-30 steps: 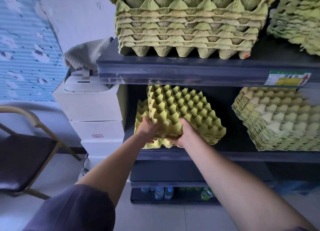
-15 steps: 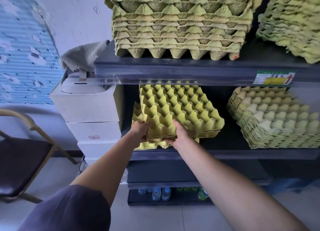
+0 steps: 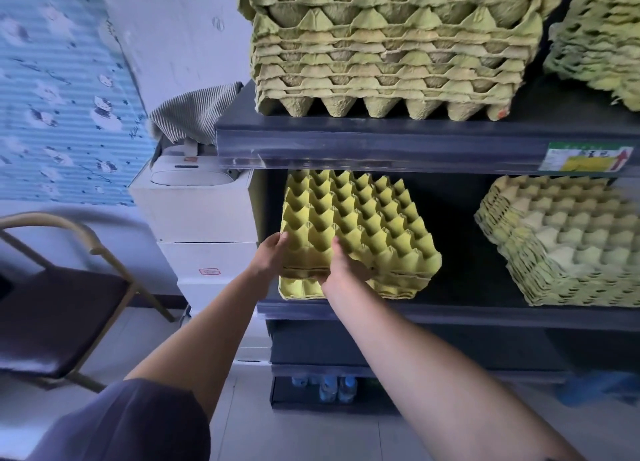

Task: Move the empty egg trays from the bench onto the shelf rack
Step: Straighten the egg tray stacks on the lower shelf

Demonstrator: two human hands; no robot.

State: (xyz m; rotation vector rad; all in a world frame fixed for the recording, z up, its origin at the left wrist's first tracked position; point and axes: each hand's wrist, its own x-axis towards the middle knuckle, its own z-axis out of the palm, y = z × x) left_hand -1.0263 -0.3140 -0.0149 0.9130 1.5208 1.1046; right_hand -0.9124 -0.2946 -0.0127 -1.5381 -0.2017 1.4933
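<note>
Gripping the trays (image 3: pixel 363 225) at their near corner, the left hand (image 3: pixel 268 256) curls its fingers (image 3: pixel 281 239) over the edge and the right hand (image 3: pixel 341 270) pinches the rim just beside it. They lie on the shelf (image 3: pixel 485 317), skewed across a lower tray (image 3: pixel 299 289) just under the fingers. Released like this they could sit crooked and slide off; shoved beyond the fingertips, the pulp may buckle.

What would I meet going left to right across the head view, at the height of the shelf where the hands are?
Chair → white boxes → left hand → yellow egg trays that it grips → paler tray stack on the same shelf.
</note>
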